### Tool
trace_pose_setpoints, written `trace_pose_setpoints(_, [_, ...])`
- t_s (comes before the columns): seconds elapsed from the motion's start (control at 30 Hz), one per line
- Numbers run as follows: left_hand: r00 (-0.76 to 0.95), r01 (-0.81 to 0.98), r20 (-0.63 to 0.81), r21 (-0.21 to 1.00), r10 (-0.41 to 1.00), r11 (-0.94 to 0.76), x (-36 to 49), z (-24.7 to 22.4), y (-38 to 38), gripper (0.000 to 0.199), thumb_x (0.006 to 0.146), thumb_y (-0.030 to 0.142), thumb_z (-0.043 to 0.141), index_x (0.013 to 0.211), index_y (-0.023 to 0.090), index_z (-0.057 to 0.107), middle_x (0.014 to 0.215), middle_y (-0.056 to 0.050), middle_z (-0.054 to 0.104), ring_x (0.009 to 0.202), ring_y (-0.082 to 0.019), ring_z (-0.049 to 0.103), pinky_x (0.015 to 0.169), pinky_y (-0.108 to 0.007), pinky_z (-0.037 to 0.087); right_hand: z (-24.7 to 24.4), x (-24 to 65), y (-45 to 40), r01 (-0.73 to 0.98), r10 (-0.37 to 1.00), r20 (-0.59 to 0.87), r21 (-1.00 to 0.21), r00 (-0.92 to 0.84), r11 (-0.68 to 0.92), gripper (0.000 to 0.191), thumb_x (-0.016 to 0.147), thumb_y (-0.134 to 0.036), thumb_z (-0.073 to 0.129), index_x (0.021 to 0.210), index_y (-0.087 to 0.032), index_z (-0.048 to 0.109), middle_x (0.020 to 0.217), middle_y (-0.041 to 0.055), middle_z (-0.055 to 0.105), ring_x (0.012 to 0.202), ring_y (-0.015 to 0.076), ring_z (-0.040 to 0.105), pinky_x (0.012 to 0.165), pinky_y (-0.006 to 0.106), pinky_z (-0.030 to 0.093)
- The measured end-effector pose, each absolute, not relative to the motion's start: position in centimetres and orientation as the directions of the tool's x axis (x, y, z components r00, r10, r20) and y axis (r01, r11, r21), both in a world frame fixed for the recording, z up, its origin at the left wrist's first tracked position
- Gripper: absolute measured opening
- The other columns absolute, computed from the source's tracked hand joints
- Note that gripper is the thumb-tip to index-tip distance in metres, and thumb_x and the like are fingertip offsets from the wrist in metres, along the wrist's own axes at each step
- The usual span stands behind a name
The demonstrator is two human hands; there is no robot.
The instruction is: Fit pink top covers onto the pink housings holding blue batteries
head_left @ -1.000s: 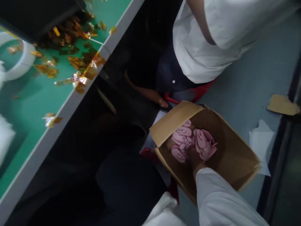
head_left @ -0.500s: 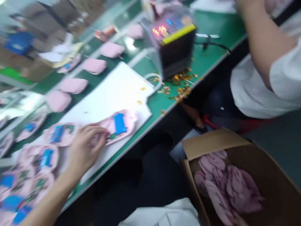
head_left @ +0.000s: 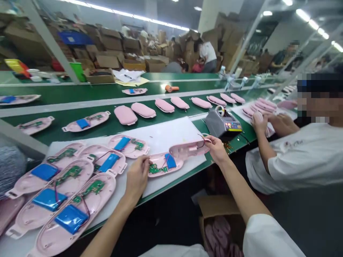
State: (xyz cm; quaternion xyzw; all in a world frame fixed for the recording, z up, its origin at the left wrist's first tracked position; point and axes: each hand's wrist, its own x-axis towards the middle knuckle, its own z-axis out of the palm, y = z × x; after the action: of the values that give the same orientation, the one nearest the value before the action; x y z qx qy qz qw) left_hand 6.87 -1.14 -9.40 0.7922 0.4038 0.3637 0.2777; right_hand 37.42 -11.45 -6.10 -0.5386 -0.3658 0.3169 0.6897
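My left hand (head_left: 138, 176) pinches the left end of a pink shell (head_left: 160, 172) that carries a green circuit board and a blue battery (head_left: 170, 161). The shell lies on white sheeting near the table's front edge. Tilted over its right end is a second pink shell (head_left: 184, 150), with its inside and a thin dark wire showing. My right hand (head_left: 214, 148) grips the right end of this second shell. Left of my left hand, several open pink shells (head_left: 99, 185) with boards and blue batteries overlap on the sheeting.
Closed pink cases (head_left: 125, 115) line the green table behind the sheeting. A grey device (head_left: 222, 123) with a lit display stands at the right, near a co-worker's hands. Below the table edge is a cardboard box (head_left: 219, 207) holding pink pieces.
The view has lifted and levelled. My right hand, earlier low at the box with pink pieces, is now above the table with a pink shell. My left hand remains at the open shell.
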Motion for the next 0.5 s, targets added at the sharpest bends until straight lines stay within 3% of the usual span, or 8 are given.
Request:
trace_pose_setpoints(0.13, [0.343, 0.298, 0.332, 0.849, 0.879, -0.437, 5.8, -9.0, -0.9, 0.019, 0.095, 0.037, 0.05, 0.096, 0.02, 0.059, 0.09, -0.002, 0.071, 0.086, -0.019, 0.066, 0.079, -0.03, 0.049, -4.8, 35.1, -6.2, -0.017, 0.915, 0.158, -0.984, 0.371, 0.176, 0.044, 0.067, -0.059, 0.073, 0.084, -0.021, 0.06, 0.075, 0.0008, 0.058, 0.065, 0.0144, 0.054, 0.063, 0.029, 0.045])
trace_pose_setpoints(0.23, [0.287, 0.155, 0.26, 0.937, 0.922, -0.312, 5.2, -8.5, -1.3, 0.02, 0.094, 0.038, 0.052, 0.094, 0.019, 0.058, 0.086, -0.003, 0.071, 0.086, -0.018, 0.068, 0.081, -0.031, 0.051, -3.5, 32.9, -4.2, 0.072, 0.958, 0.151, -0.988, 0.244, 0.137, 0.033, 0.073, -0.045, 0.071, 0.091, -0.02, 0.06, 0.08, 0.0014, 0.06, 0.072, 0.0148, 0.055, 0.068, 0.027, 0.044])
trace_pose_setpoints(0.3, [0.294, 0.105, 0.233, 0.956, 0.927, -0.274, 4.9, -7.9, -1.6, 0.019, 0.095, 0.037, 0.052, 0.096, 0.019, 0.057, 0.082, -0.002, 0.071, 0.082, -0.017, 0.068, 0.077, -0.03, 0.052, -2.1, 31.4, -3.6, 0.289, 0.984, 0.161, -0.948, 0.07, 0.135, 0.026, 0.075, -0.03, 0.067, 0.098, -0.02, 0.06, 0.092, 0.003, 0.062, 0.085, 0.0168, 0.056, 0.076, 0.029, 0.043])
trace_pose_setpoints(0.4, [0.36, 0.12, 0.361, 0.897, 0.86, -0.426, 4.6, -6.9, -2.0, 0.015, 0.096, 0.032, 0.05, 0.097, 0.02, 0.06, 0.082, -0.002, 0.07, 0.079, -0.016, 0.067, 0.074, -0.029, 0.053, 0.1, 29.4, -3.0, 0.658, 0.966, 0.029, -0.726, -0.258, 0.198, 0.041, 0.074, -0.011, 0.053, 0.114, -0.021, 0.054, 0.1, 0.0027, 0.063, 0.088, 0.0175, 0.056, 0.078, 0.029, 0.041])
trace_pose_setpoints(0.5, [0.431, 0.148, 0.583, 0.707, 0.688, -0.692, 4.9, -6.4, -2.0, 0.013, 0.095, 0.025, 0.051, 0.097, 0.021, 0.064, 0.106, -0.007, 0.064, 0.102, -0.019, 0.063, 0.089, -0.034, 0.052, 1.4, 27.1, -1.8, 0.734, 0.868, -0.139, -0.607, -0.477, 0.306, 0.047, 0.071, -0.007, 0.051, 0.116, -0.021, 0.053, 0.086, -0.0005, 0.064, 0.076, 0.0156, 0.054, 0.069, 0.026, 0.039])
